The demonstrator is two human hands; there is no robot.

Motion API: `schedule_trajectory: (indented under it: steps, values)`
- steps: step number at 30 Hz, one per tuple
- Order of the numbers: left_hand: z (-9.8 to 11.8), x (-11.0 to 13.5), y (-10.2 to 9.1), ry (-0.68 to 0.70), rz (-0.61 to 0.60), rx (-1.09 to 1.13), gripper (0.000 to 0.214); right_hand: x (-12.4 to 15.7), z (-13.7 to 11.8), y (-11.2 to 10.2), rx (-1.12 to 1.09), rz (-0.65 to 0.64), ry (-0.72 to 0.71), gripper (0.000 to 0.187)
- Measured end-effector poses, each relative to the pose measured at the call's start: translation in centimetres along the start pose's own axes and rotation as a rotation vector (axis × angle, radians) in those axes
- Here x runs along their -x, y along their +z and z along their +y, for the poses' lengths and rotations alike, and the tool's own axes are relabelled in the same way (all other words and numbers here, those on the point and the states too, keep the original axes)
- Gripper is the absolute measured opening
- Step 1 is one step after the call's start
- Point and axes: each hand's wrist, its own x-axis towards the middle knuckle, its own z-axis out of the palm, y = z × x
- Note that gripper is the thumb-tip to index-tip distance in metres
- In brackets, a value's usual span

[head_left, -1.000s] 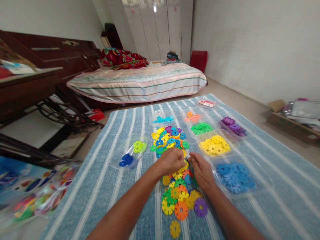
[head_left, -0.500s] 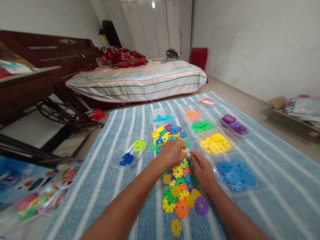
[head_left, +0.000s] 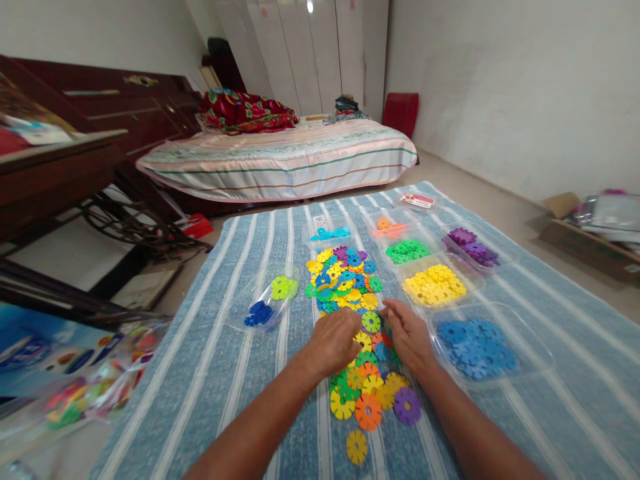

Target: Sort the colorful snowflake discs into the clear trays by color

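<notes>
A long heap of flower-shaped plastic discs (head_left: 369,411), in several colours, lies down the middle of the striped cloth. Over its left side, my left hand (head_left: 334,339) is closed with the fingers curled under, hiding what they hold, if anything. My right hand (head_left: 409,337) is at the heap's right edge. Its fingers are bent and pressed together, and their inside is turned from view. Between the hands lies a lime-green disc (head_left: 371,323). Right of my right hand stands a clear tray (head_left: 537,363) of blue discs, and behind that a tray of yellow discs (head_left: 435,285).
Farther back are trays with green discs (head_left: 407,251), purple discs (head_left: 473,248), orange discs (head_left: 390,229) and light-blue discs (head_left: 330,233). To the left, a clear tray (head_left: 235,313) holds dark-blue and lime discs. A bed (head_left: 280,160) stands beyond the cloth (head_left: 190,373).
My left hand has drawn back toward me and left, away from my right hand, uncovering discs in the far part of the heap. My right hand has stayed nearly in place.
</notes>
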Motion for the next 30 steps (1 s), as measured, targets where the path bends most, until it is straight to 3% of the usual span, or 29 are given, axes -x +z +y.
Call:
schedule_trajectory:
  steps: [4, 9, 15, 21, 24, 30]
  values:
    - [-0.2, 0.0, 0.1, -0.045, -0.020, 0.071, 0.012, 0.0, -0.1, 0.0, -0.001, 0.017, -0.006, 0.032]
    - [0.1, 0.1, 0.1, -0.004, -0.031, 0.021, 0.021, -0.1, -0.3, 0.0, 0.002, 0.016, -0.005, 0.032]
    - [0.5, 0.0, 0.0, 0.000, -0.028, 0.023, 0.011, -0.1, -0.6, -0.1, -0.012, 0.008, 0.012, 0.034]
    - [-0.9, -0.6, -0.9, -0.001, -0.108, 0.358, 0.006, -0.1, -1.0, -0.3, -0.065, -0.003, 0.046, 0.036]
    - [-1.1, -1.6, -1.8, -0.007, -0.052, 0.522, 0.005, -0.2, -1.2, -0.5, -0.154, -0.011, 0.076, 0.038]
    - [2.7, -5.1, -4.5, 0.018, 0.125, 0.934, 0.013, -0.5, -0.9, -0.4, -0.288, 0.014, 0.127, 0.039]
